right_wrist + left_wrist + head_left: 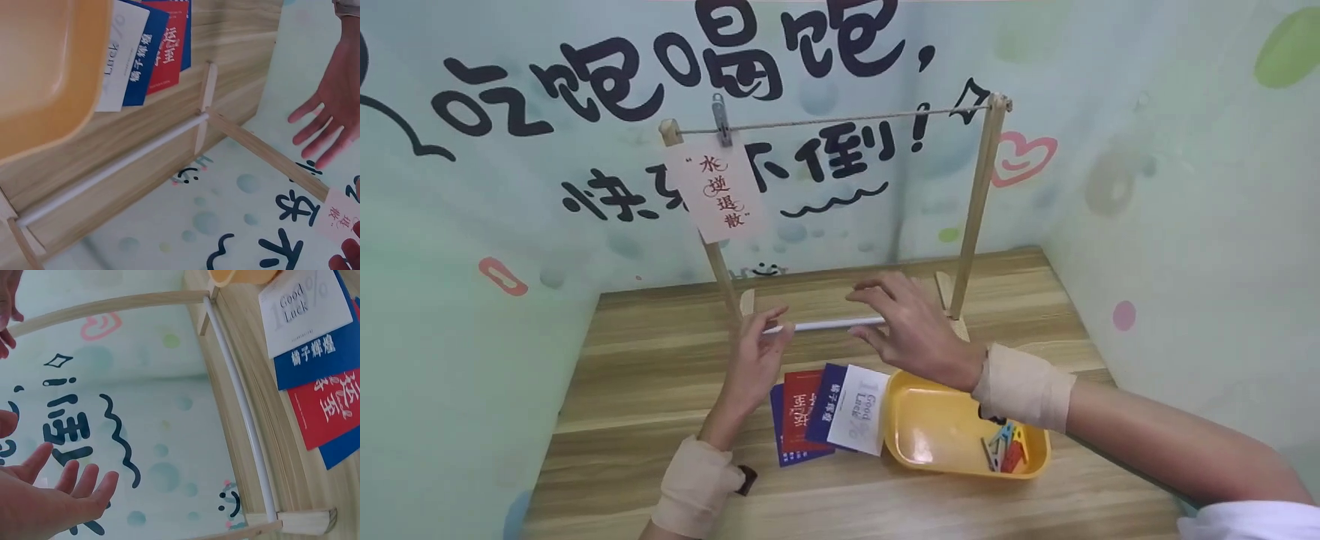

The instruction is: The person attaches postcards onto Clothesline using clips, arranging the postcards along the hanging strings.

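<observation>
A pink card (718, 191) with red characters hangs at the left end of a string (840, 120), held there by a grey clothespin (721, 120). Below it, my left hand (756, 356) is in the air with spread, loosely bent fingers and nothing in them. My right hand (911, 326) hovers over the right part of the stand, thumb and fingers apart, also holding nothing. From the head, both overlap the white bottom rod (836, 324) of the wooden stand. The left wrist view shows the left palm (62, 500) facing up.
Between the forearms lie overlapping cards: a white one (859, 409), a red one (802, 409) and blue ones. A yellow tray (919, 461) beside them contains several small clothespins (1005, 448). Wooden posts (979, 202) carry the string. Printed walls (1185, 225) enclose the table.
</observation>
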A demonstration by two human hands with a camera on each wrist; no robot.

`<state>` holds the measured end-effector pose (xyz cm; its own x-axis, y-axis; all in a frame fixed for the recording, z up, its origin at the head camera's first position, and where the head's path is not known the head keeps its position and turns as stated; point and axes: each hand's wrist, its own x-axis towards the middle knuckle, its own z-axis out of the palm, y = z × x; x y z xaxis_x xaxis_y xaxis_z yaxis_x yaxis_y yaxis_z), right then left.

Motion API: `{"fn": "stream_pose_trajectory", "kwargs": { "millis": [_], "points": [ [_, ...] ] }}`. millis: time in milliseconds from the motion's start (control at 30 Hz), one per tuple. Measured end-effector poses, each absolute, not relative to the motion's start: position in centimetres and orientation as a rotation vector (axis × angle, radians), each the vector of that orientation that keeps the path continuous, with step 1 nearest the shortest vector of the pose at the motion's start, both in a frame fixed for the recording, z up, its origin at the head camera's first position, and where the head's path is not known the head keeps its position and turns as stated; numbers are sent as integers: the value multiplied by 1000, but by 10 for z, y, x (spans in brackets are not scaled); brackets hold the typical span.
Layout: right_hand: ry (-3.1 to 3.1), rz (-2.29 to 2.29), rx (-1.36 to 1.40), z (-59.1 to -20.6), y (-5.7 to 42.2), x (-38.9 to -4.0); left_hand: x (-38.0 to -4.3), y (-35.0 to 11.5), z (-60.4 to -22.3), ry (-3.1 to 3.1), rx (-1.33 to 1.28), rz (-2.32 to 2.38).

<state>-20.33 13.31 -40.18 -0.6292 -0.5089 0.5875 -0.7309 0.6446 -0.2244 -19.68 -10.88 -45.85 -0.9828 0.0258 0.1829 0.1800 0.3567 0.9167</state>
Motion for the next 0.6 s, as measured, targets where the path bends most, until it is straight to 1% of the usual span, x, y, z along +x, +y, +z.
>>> {"fn": "stream_pose_trajectory", "kwargs": {
  "millis": [300,600],
  "points": [
    [-2423,617,946,-429,142,-189,-182,-95,-471,-2551,-279,-1497],
    [-2456,706,880,-456,152,-175,-172,-89,-485,-2561,-337,-1504]
  ]
}}
